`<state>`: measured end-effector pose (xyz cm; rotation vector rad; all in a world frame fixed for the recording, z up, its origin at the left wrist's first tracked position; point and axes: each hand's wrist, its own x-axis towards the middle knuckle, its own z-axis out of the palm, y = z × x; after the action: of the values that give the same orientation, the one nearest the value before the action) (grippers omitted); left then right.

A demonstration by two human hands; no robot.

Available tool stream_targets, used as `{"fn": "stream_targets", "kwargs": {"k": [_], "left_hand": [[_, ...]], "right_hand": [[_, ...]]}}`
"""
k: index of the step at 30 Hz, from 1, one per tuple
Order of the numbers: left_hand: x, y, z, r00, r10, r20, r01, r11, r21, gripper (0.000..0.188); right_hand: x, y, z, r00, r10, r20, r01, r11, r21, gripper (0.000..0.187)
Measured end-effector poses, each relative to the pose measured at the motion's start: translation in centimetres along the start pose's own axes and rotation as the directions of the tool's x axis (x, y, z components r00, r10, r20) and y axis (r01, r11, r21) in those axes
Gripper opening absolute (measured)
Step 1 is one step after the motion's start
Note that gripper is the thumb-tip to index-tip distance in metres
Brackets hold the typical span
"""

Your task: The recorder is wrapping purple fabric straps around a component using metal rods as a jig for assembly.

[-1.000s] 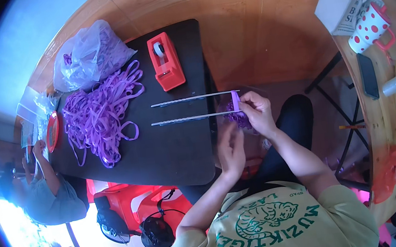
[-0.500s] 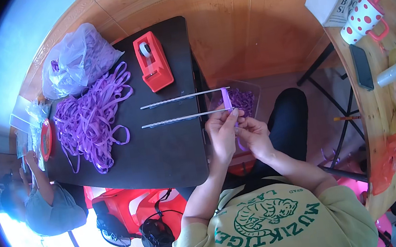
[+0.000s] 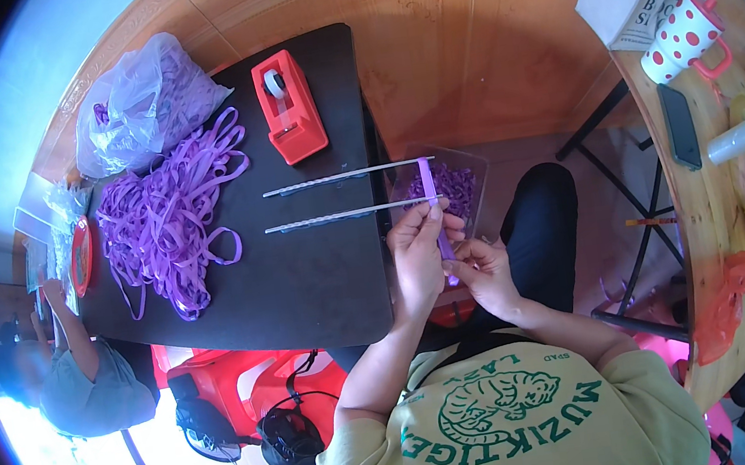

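Two thin metal rods stick out past the right edge of the dark table, side by side. A purple ribbon spans their tips and runs down between my hands. My left hand is closed, pinching the ribbon with thumb and fingers beside the nearer rod's tip. Lower and to the right, my right hand grips the strip hanging below. Under the rod tips stands a clear bin with many short purple ribbon pieces, partly hidden by my hands.
On the dark table lie a heap of purple ribbon, a stuffed plastic bag and a red tape dispenser. At right, a wooden table holds a dotted cup and a phone. A person sits at far left.
My right hand has drawn down, away from my left hand, and a length of ribbon now shows between them. My left hand keeps its pinch near the rod. The view has shifted slightly.
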<state>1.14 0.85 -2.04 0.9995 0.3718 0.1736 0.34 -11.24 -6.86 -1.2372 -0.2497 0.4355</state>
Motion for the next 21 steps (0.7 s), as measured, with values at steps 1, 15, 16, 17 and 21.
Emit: {"fn": "stream_targets", "kwargs": {"k": [1, 15, 16, 17, 21], "left_hand": [[-0.3, 0.2, 0.2, 1.000, 0.003, -0.002, -0.003, 1.000, -0.028, 0.018], [-2.7, 2.5, 1.1, 0.999, 0.043, 0.005, -0.043, 0.999, 0.003, 0.020], [-2.8, 2.6, 1.2, 0.999, 0.044, 0.007, -0.044, 0.999, 0.003, 0.020], [-2.9, 2.7, 1.4, 0.999, 0.048, 0.014, -0.048, 0.999, 0.019, 0.020], [-3.0, 2.8, 1.3, 0.999, 0.037, 0.005, -0.037, 0.998, 0.056, 0.020]], "right_hand": [[-0.1, -0.2, -0.2, 1.000, -0.016, 0.024, 0.018, 0.995, -0.101, 0.002], [2.9, -5.6, -1.8, 0.852, -0.523, 0.036, 0.455, 0.704, -0.546, 0.011], [3.2, -5.9, -1.8, 0.850, -0.525, 0.036, 0.456, 0.703, -0.546, 0.011], [3.6, -6.2, -1.8, 0.831, -0.556, 0.032, 0.479, 0.684, -0.551, 0.013], [4.9, -6.8, -1.6, 0.764, -0.644, 0.046, 0.562, 0.627, -0.540, 0.016]]}}
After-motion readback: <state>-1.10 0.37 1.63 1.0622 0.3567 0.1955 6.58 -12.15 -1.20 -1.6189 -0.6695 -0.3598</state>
